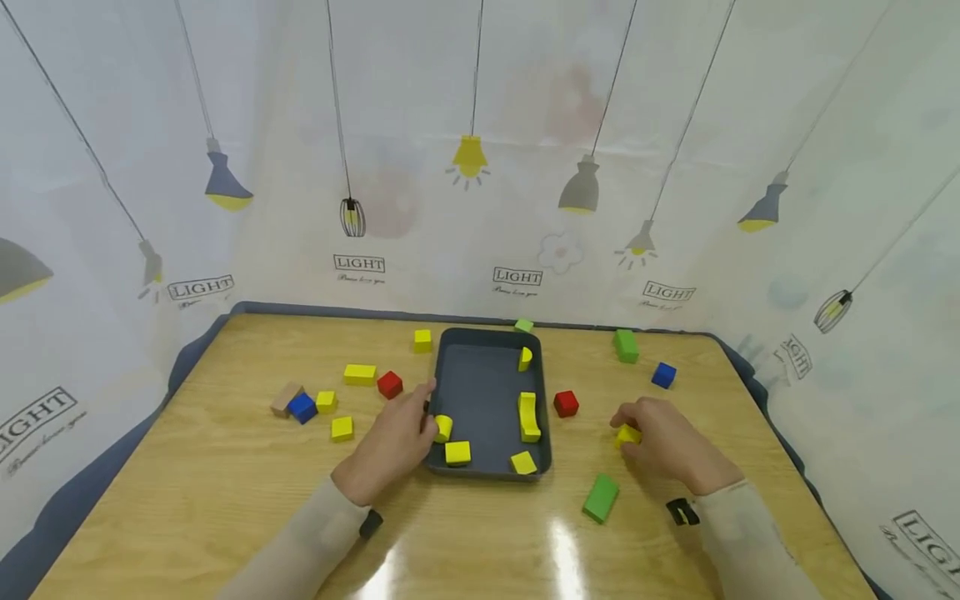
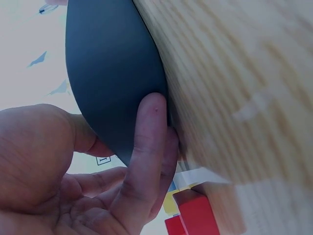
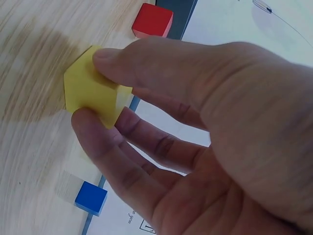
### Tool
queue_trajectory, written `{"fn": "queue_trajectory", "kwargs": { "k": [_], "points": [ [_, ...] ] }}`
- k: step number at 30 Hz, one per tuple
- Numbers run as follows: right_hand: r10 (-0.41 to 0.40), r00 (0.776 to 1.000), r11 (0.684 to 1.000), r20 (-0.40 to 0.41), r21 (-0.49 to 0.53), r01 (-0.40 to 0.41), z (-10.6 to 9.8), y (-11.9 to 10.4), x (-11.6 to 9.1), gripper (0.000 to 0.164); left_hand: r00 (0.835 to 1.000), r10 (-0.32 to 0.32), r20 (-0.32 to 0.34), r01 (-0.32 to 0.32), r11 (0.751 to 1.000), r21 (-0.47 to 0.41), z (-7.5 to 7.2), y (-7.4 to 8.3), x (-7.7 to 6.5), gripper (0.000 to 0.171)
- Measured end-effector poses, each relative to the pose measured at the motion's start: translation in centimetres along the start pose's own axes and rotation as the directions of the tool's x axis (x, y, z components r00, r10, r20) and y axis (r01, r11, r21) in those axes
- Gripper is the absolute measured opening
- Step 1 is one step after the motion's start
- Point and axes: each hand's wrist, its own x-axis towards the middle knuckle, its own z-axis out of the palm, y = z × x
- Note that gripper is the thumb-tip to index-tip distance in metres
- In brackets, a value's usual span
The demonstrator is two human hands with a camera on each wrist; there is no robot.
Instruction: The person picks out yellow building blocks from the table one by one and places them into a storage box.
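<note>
A dark grey tray (image 1: pixel 487 477) stands on the table, holding several yellow blocks, among them a curved one (image 1: pixel 528 417) along its right wall. My left hand (image 1: pixel 396 435) grips the tray's left side; in the left wrist view, fingers (image 2: pixel 149 127) lie along its outer wall while the thumb goes over the rim. To the right of the tray, my right hand (image 1: pixel 667 440) pinches a yellow block (image 3: pixel 93 88) between thumb and fingertips, close over the table. A red cube (image 1: pixel 566 404) lies between that hand and the tray.
Left of the tray are yellow blocks (image 1: pixel 360 375), a red cube (image 1: pixel 390 384), a blue cube (image 1: pixel 302 408) and a bare wood block (image 1: pixel 285 398). On the right lie green blocks (image 1: pixel 601 498) and a blue cube (image 1: pixel 663 375). A lamp-printed cloth (image 1: pixel 450 242) hangs behind the table.
</note>
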Motion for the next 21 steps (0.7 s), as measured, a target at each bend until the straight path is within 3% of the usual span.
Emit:
{"fn": "queue_trajectory", "kwargs": {
  "k": [12, 21],
  "points": [
    [0.021, 1.000, 1.000, 0.006, 0.004, -0.021, 0.19, -0.56, 0.58, 0.025, 1.000, 0.002, -0.005, -0.002, 1.000, 0.017, -0.13, 0.04, 0.12, 0.066],
    [-0.031, 0.999, 1.000, -0.011, -0.002, 0.030, -0.13, -0.97, 0.61, 0.024, 1.000, 0.017, -0.010, -0.017, 1.000, 0.015, -0.21, 0.21, -0.03, 0.064]
  ]
}}
